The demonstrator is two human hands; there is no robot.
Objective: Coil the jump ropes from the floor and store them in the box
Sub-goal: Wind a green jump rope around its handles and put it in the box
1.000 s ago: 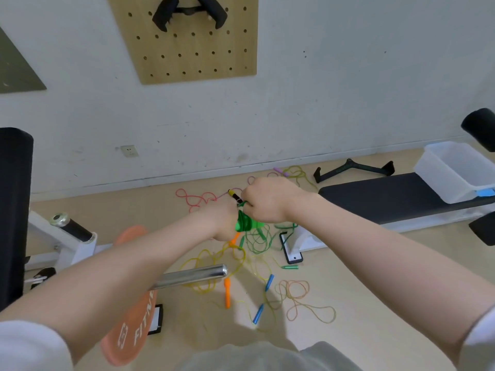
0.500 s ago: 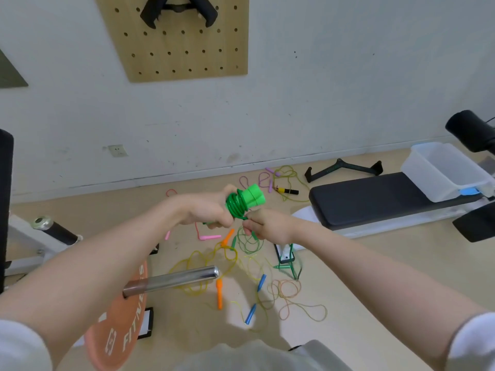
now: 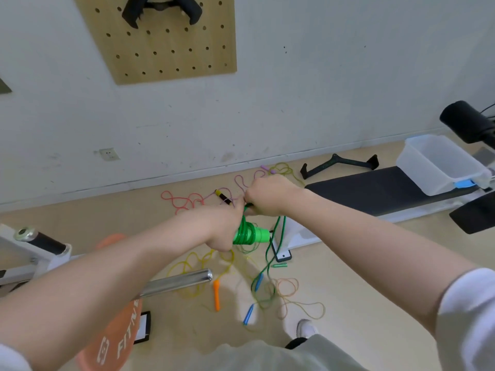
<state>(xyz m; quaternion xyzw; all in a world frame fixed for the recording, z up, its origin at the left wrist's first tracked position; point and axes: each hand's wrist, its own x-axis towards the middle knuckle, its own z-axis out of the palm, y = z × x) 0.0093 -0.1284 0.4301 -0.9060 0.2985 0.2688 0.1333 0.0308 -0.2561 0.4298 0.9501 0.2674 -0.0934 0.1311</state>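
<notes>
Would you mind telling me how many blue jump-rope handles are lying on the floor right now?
2. One blue handle lies just right of the steel bar's tip; the other blue handle lies nearer the camera, below it. Others may be hidden behind the arms.

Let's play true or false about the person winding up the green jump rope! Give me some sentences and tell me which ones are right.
1. The left hand holds the green handle with rope wound around it. True.
2. The right hand is empty. False: it pinches the green rope.
3. The plastic box sits on the black bench. True.
4. The green rope is all coiled up. False: a long piece hangs down to the floor.
5. Other ropes lie on the floor. True.
6. The pegboard lies on the floor. False: it hangs on the wall.
</notes>
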